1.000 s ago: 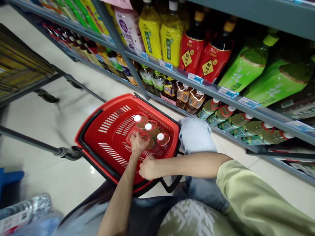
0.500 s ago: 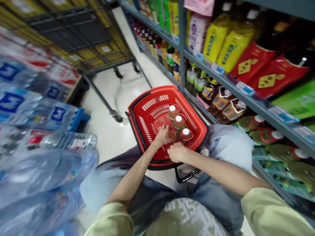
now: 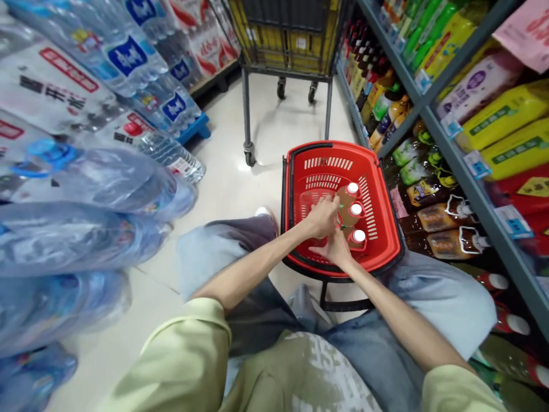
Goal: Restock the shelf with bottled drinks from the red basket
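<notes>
A red shopping basket (image 3: 388, 240) stands on the floor between my knees. Inside, toward its right side, three bottles with white caps, such as this brown drink bottle (image 3: 355, 210), stand upright in a row. My left hand (image 3: 323, 217) reaches into the basket with fingers curled round another drink bottle (image 3: 338, 220), which is mostly hidden by my hands. Just below it is my right hand (image 3: 337, 250), its thumb stretched out to the left and its other fingers against that bottle's near side.
Large water bottles (image 3: 77, 237) and shrink-wrapped water packs (image 3: 128, 57) are stacked on the left. Ahead stands a wheeled cage trolley (image 3: 287, 66). A shelf rack (image 3: 467, 154) of drink bottles runs along the right. The basket's black handle (image 3: 343, 305) hangs toward me.
The view has turned, so the basket appears farther right. My right hand has gone from closed fingers to a spread thumb, close to my left hand. The three capped bottles stay in the basket.
</notes>
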### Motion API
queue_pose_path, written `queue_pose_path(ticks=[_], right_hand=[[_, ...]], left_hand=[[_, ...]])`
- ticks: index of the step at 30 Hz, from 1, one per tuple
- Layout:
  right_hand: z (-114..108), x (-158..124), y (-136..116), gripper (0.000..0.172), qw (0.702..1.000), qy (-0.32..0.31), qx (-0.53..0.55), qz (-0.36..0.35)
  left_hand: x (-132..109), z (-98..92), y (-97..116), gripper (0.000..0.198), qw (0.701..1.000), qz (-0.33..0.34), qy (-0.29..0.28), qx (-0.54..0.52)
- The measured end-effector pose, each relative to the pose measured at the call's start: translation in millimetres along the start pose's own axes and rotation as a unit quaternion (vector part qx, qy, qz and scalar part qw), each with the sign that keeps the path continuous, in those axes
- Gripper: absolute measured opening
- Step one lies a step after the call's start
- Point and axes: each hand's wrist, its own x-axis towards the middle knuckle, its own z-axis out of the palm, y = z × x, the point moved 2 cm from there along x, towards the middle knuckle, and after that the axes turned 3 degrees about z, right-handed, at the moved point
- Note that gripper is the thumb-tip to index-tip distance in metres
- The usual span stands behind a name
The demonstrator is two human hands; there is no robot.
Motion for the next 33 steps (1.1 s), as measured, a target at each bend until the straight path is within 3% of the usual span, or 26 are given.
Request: queue_pose_path(ticks=[3, 7, 11, 15, 18, 20, 24, 26, 30, 33], right_hand=[[-1, 10, 0, 0.096, 0.985, 0.129, 0.117, -0.011], [-8, 14, -4, 0.094, 0.954, 0.202, 0.219, 0.028], [-21, 16, -12, 0.083, 0.944, 0.221, 0.244, 0.013], [-42, 13, -23, 0.086, 0.942, 0.233, 0.239, 0.027], [-64, 3, -32, 0.089, 0.928, 0.251, 0.271, 0.045], [-80, -4, -37, 0.081, 0.912, 0.263, 0.312, 0.036], [-111, -15, -36, 0.069, 0.861, 0.311, 0.402, -0.001], [-128, -18, -32, 0.067, 0.825, 0.341, 0.449, -0.03], [-166, -21, -23, 0.057, 0.726, 0.415, 0.546, -0.054], [-193, -23, -17, 0.047, 0.653, 0.432, 0.621, -0.04]], left_hand=[[-14, -27.0, 17, 0.068, 1.0, 0.022, 0.02, 0.003], [-29, -54.9, 33, 0.076, 0.998, 0.049, 0.036, 0.001], [-34, -72.6, 38, 0.07, 0.996, 0.079, 0.046, -0.018], [-29, -84.7, 34, 0.082, 0.99, 0.1, 0.08, -0.065], [-25, -97.0, 28, 0.094, 0.972, 0.122, 0.134, -0.151], [-24, -107.0, 23, 0.095, 0.948, 0.132, 0.158, -0.243], [-28, -122.1, 13, 0.076, 0.895, 0.113, 0.117, -0.414], [-31, -125.0, 11, 0.067, 0.887, 0.112, 0.075, -0.443], [-38, -123.8, 6, 0.064, 0.919, 0.136, 0.014, -0.369], [-41, -119.2, 7, 0.079, 0.94, 0.141, 0.03, -0.31]])
